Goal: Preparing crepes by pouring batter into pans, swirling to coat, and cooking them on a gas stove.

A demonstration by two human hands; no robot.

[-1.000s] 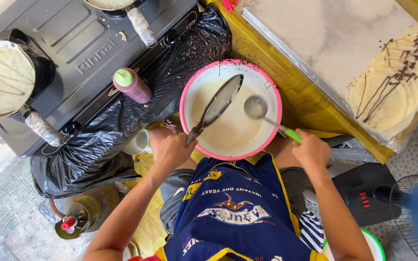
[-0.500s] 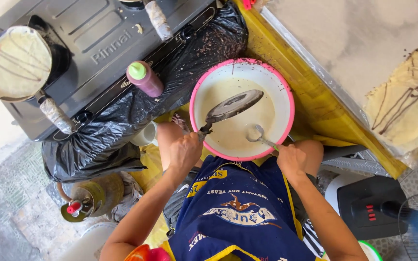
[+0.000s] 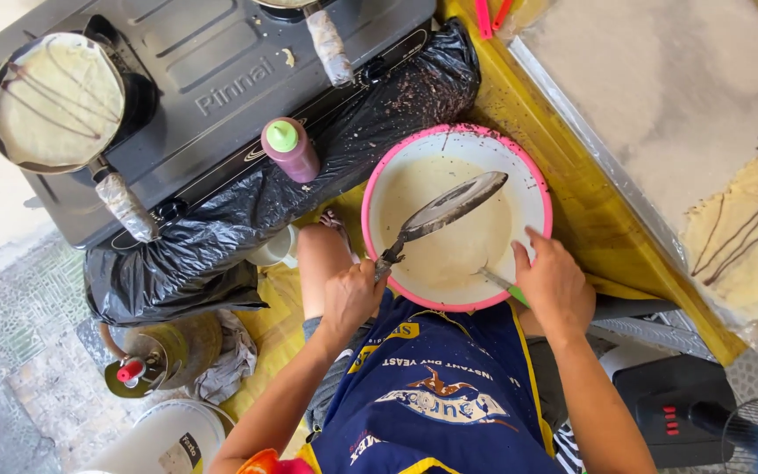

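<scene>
Down goes the ladle (image 3: 495,279): half a second ago its bowl showed above the batter, and now only a short stretch of handle pokes out at the near rim, under the right hand (image 3: 554,285). That hand is closed over the handle, fingers draped across the edge of the pink-rimmed bowl (image 3: 540,180). Left hand (image 3: 350,297) stays clenched around the handle of the small frying pan (image 3: 449,206), which hangs tilted over the pale batter, its blade-like face turned up and to the right, clear of the surface.

Around them it's crowded. Just left of the bowl stands a maroon squeeze bottle (image 3: 289,147) with a green cap, sitting on crumpled black plastic (image 3: 221,237) that drapes off the grey gas stove (image 3: 221,79). Far left on the stove, another pan (image 3: 54,101) carries a crepe striped with chocolate. A white cup (image 3: 275,250) sits by the person's knee. To the right, a yellow table (image 3: 572,193) edge presses against the bowl, and finished crepes (image 3: 752,241) lie stacked on a floured tray (image 3: 660,96). Blue apron (image 3: 436,395) fills the foreground.
</scene>
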